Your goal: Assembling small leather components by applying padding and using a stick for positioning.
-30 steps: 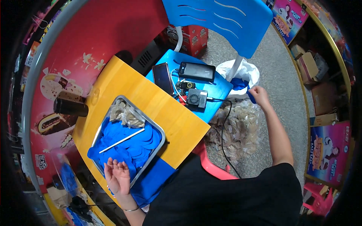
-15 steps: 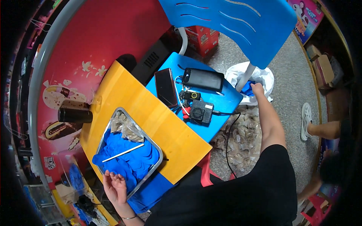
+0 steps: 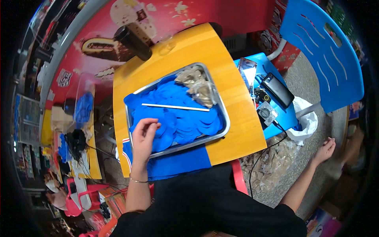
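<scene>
My left hand (image 3: 144,138) is over the near left corner of a metal tray (image 3: 227,114), its fingers loosely bent and parted from the thumb, nothing visible in them. Under and beyond it, the tray holds a heap of thin, rounded blue pieces (image 3: 179,122), perhaps cloth. Across the heap lies a slim white stick (image 3: 175,107). Clear packets with brownish contents (image 3: 197,85) rest at the tray's far right corner. My right hand (image 3: 325,150) is out over the floor at the right, fingers half extended and apparently empty. Nearest to it is a white plastic bag (image 3: 306,130) with something blue inside.
The tray stands on a yellow table (image 3: 246,136) beside a dark cylinder (image 3: 134,43). On the blue chair (image 3: 323,51) lie a phone (image 3: 248,71), a black power bank (image 3: 277,90) and a small device with cables (image 3: 267,113). Brownish packets (image 3: 272,162) cover floor below.
The view has turned left toward the tray. My right hand has come out of the white bag and away from it; my left hand is now farther over the blue pieces.
</scene>
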Demonstrator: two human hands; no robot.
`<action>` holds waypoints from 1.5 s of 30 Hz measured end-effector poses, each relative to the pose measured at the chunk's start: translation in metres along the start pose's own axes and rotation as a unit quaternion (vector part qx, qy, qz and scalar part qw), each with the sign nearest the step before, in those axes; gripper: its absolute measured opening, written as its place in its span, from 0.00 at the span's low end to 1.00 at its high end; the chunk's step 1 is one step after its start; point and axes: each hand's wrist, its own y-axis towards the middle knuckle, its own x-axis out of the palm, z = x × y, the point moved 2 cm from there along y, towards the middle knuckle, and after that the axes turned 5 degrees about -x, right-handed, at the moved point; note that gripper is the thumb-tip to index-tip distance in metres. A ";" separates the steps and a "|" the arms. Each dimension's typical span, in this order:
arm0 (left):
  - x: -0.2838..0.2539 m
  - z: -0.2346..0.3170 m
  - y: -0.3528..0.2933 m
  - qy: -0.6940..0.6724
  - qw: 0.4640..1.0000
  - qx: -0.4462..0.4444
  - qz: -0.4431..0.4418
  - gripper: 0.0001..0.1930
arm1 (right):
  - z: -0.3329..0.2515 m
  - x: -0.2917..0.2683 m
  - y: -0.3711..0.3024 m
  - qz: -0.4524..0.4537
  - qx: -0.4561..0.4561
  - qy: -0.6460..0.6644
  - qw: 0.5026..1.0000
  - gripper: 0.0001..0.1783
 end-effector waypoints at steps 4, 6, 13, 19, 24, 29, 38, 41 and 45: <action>-0.002 -0.002 0.001 0.227 0.961 0.155 -0.038 0.11 | -0.134 0.081 -0.067 -0.131 -0.137 0.020 0.982 0.09; -0.007 -0.004 0.001 0.262 0.948 0.177 -0.045 0.12 | -0.188 0.125 -0.104 -0.315 -0.118 -0.013 0.942 0.06; -0.031 -0.026 0.000 0.417 0.873 0.251 -0.022 0.26 | -0.285 0.248 -0.256 -0.640 -0.282 0.032 0.714 0.08; -0.051 -0.045 0.009 0.340 0.902 0.263 -0.024 0.14 | -0.335 0.273 -0.325 -0.660 -0.387 0.048 0.642 0.12; -0.073 -0.018 0.002 0.147 0.972 0.184 0.000 0.06 | -0.345 0.279 -0.341 -0.664 -0.345 0.094 0.657 0.24; -0.085 -0.001 -0.002 -0.109 0.985 0.078 -0.108 0.08 | -0.363 0.278 -0.339 -0.622 -0.373 0.106 0.681 0.37; -0.073 0.004 -0.017 -0.197 0.966 0.016 -0.169 0.07 | -0.354 0.261 -0.331 -0.746 -0.145 0.222 0.610 0.20; -0.070 -0.002 -0.026 -0.133 0.977 0.014 -0.167 0.06 | -0.351 0.252 -0.335 -0.746 -0.128 0.229 0.613 0.10; -0.061 0.008 -0.034 -0.088 0.978 0.040 -0.187 0.05 | -0.357 0.239 -0.324 -0.774 -0.153 0.192 0.584 0.10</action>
